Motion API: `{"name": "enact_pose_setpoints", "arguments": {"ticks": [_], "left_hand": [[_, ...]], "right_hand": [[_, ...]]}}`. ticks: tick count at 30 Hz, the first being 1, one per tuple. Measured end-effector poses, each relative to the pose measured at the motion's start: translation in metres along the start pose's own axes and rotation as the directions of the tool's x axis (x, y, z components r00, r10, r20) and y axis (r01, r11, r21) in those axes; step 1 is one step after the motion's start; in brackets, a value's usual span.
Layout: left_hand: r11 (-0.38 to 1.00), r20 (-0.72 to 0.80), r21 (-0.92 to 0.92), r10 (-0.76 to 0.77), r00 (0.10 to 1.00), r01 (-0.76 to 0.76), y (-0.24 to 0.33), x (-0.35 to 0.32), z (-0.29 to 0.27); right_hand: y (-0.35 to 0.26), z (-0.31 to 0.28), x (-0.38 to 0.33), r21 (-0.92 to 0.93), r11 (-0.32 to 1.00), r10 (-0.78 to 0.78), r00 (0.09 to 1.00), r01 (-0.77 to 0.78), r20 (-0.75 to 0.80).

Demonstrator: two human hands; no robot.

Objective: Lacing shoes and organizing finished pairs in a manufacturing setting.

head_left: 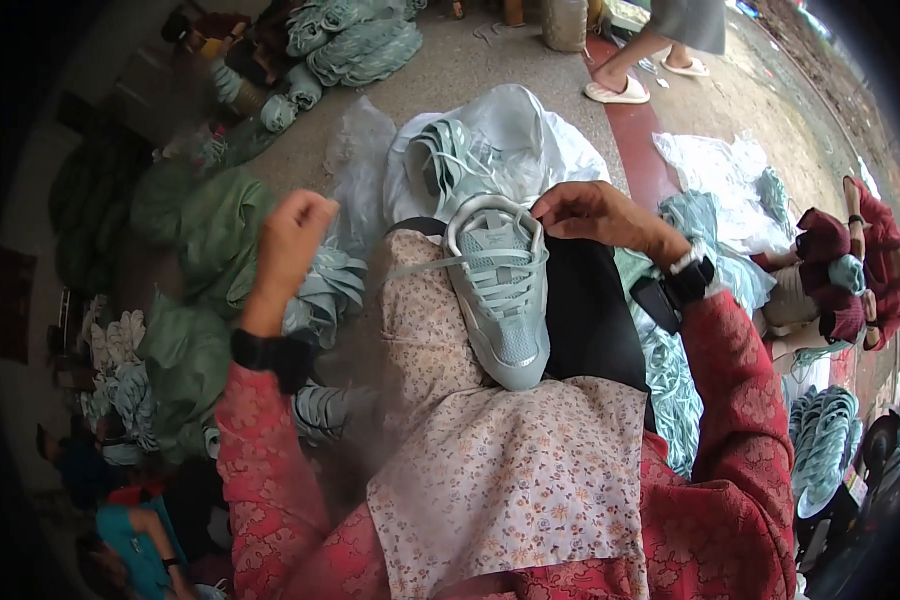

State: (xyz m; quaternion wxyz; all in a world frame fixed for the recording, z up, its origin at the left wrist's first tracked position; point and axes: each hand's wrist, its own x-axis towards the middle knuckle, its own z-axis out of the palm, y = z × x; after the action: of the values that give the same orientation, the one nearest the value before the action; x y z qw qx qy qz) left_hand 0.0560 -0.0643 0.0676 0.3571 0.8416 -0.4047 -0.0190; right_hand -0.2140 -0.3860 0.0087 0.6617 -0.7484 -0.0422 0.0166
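Note:
A pale green and grey sneaker rests on my lap, toe toward me, with its lace crossing the tongue in several rows. One loose lace end stretches out to the left over my thigh. My right hand is at the right side of the shoe's collar, thumb and fingertips pinched on the lace there. Raised to the left, well apart from the shoe, my left hand has its fingers curled closed; whatever it may hold does not show. A flowered apron covers my lap under the shoe.
Beyond my knees an open white sack holds several pale green shoe parts. Green sacks lie left, and bundled uppers are stacked at the far left. A person in white slippers stands ahead; others sit left and right.

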Motion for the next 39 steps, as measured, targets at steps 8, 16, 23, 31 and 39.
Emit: {"name": "enact_pose_setpoints", "arguments": {"ticks": [8, 16, 23, 31, 39], "left_hand": [[0.980, 0.206, -0.141, 0.168, 0.964, -0.141, 0.027, -0.070, 0.068], [0.952, 0.337, -0.300, 0.046, 0.941, 0.061, 0.056, -0.092, 0.093], [0.816, 0.442, -0.508, -0.028, 0.897, 0.276, 0.051, -0.094, 0.095], [0.883, 0.113, -0.468, 0.035, 0.993, 0.022, 0.067, -0.083, 0.092], [0.787, 0.021, -0.298, 0.571, 0.821, -0.540, 0.109, -0.024, 0.131]], "right_hand": [[-0.016, 0.035, -0.016, -0.486, 0.853, -0.255, 0.964, 0.191, -0.069], [-0.026, 0.025, -0.016, -0.562, 0.816, -0.109, 0.991, 0.136, 0.081], [-0.048, 0.004, -0.023, -0.442, 0.894, -0.034, 0.994, 0.078, 0.108], [-0.008, 0.032, -0.045, -0.525, 0.847, -0.080, 0.954, -0.088, -0.287], [-0.019, 0.064, -0.031, -0.713, 0.695, -0.213, 0.921, -0.092, -0.325]]}}
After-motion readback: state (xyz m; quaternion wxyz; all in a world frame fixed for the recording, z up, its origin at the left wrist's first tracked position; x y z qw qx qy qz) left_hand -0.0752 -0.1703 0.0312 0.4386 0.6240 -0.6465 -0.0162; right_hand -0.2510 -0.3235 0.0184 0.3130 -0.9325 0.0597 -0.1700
